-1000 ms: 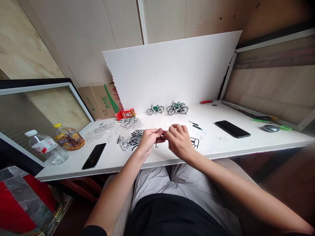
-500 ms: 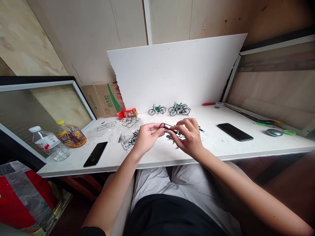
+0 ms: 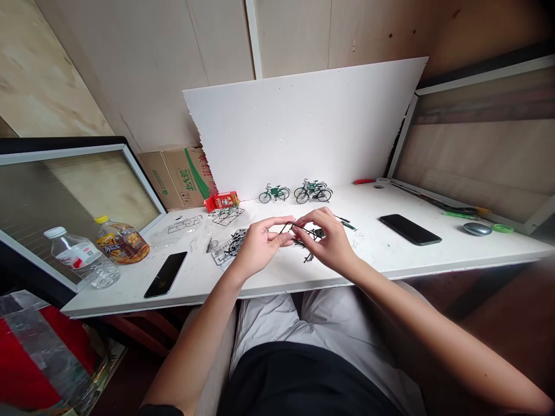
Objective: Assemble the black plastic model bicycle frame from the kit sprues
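Two hands work close together above the white tabletop [image 3: 203, 280]: I see the left hand [image 3: 256, 245] and right hand [image 3: 332, 240] pinching a thin, black, plastic-looking frame [image 3: 283, 226] between nearly closed fingertips. I judge this as fine two-handed handling, calling for light, steady pressure.

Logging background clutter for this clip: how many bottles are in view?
2. The white-capped clear bottle is at the left end of the table; the yellow-capped bottle is beside it, nearer the cardboard box.
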Motion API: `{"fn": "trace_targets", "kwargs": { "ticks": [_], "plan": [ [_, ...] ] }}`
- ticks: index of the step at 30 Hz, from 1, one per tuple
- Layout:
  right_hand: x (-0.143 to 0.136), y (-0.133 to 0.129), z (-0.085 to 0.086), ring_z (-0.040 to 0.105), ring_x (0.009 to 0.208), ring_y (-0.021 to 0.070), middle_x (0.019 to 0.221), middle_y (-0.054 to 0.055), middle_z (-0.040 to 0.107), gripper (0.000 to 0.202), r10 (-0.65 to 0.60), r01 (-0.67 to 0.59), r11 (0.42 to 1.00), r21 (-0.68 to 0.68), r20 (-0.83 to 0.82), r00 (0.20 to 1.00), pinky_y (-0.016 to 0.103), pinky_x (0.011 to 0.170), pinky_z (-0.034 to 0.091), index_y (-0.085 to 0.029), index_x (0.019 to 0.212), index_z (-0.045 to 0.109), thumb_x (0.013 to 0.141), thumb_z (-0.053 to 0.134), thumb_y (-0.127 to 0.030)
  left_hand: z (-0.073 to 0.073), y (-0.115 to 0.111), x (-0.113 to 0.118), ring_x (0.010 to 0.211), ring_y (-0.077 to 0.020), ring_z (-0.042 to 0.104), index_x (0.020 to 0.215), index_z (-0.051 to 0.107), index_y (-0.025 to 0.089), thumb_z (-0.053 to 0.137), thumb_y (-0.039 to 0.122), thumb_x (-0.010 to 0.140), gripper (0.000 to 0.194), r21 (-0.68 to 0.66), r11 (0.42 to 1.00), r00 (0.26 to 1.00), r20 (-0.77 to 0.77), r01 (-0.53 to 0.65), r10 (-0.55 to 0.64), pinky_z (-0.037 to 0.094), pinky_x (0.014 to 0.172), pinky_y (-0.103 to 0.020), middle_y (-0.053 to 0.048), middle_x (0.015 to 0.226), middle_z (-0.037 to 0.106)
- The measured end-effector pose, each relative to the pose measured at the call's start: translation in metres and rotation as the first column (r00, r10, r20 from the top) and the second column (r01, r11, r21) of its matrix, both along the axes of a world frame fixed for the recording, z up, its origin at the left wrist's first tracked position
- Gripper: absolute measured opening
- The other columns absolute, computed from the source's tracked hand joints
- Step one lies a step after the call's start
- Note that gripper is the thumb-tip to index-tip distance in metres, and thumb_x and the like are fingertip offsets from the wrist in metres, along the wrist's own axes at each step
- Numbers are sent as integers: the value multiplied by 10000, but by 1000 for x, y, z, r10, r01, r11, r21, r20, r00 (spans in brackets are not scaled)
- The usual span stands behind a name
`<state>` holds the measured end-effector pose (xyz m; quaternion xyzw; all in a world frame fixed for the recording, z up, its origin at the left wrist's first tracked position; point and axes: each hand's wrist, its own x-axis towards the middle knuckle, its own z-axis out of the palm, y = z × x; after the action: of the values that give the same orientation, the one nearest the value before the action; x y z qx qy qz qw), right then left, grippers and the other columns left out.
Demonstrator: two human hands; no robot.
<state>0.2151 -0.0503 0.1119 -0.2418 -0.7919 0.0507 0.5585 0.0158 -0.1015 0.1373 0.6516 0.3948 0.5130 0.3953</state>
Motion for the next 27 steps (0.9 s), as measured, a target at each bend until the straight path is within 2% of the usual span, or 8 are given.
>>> {"fn": "trace_targets", "kwargs": {
  "ticks": [4,7,9,12,16,19,24,27],
  "plan": [
    [-2,-2,-2,632,973,255,949,56,773,103,55,-55,998,-1,55,997,424,870,510,-254,1096,746,1046,658,-237,-4,6,-4,1007,-242,824,1386,729,235,806,292,934,463,-20,1000,999,-42,12,-13,653,1037,-458,-130,1548,654],
    [-1,-1,-2,642,1022,263,994,74,780,150,98,-93,992,-88,59,993,439,907,521,-249,1146,759,1063,635,-250,-4,7,-6,1008,-220,818,1447,689,266,795,239,925,534,-65,997,995,-83,52,-58,645,1024,-417,-123,1573,633],
    [-1,0,-1,653,1067,270,1046,80,791,152,134,-126,980,-152,41,990,455,945,527,-254,1146,767,1065,640,-275,-4,6,-7,1017,-216,811,1459,677,278,803,253,917,557,-52,997,992,-114,51,-57,646,982,-381,-122,1610,597],
    [0,2,-1,676,1100,267,1104,78,801,138,196,-190,960,-204,9,981,461,981,535,-259,1110,784,1057,663,-297,-3,4,-8,1017,-231,803,1454,671,257,826,323,905,575,-32,999,986,-164,32,-36,641,875,-339,-138,1503,678],
    [1,3,-1,717,1060,248,1099,72,807,163,259,-256,923,-286,-28,966,428,937,564,-268,1132,810,1046,686,-330,0,1,-9,940,-233,791,1380,707,223,834,387,893,529,-45,999,973,-228,11,-20,607,765,-319,-125,1205,794],
    [2,3,-2,725,1021,243,1060,75,806,194,261,-255,914,-317,-24,965,414,905,577,-264,1136,822,1044,688,-371,3,1,-10,804,-206,750,1316,741,204,856,415,867,509,-62,998,963,-270,-33,15,561,671,-296,-99,992,804],
    [2,2,-3,718,920,223,1040,80,799,267,226,-212,922,-324,6,974,377,814,600,-255,1168,826,1027,703,-446,3,4,-10,729,-160,680,1052,832,193,937,474,762,417,76,985,947,-274,-155,170,535,657,-293,-110,1107,791],
    [1,2,-5,705,873,213,982,73,800,271,207,-197,926,-322,-4,978,369,794,601,-246,1099,836,1034,688,-462,2,7,-11,741,-168,702,1010,839,194,953,478,743,405,127,980,945,-271,-154,183,560,695,-307,-109,1121,778]
  ]
}}
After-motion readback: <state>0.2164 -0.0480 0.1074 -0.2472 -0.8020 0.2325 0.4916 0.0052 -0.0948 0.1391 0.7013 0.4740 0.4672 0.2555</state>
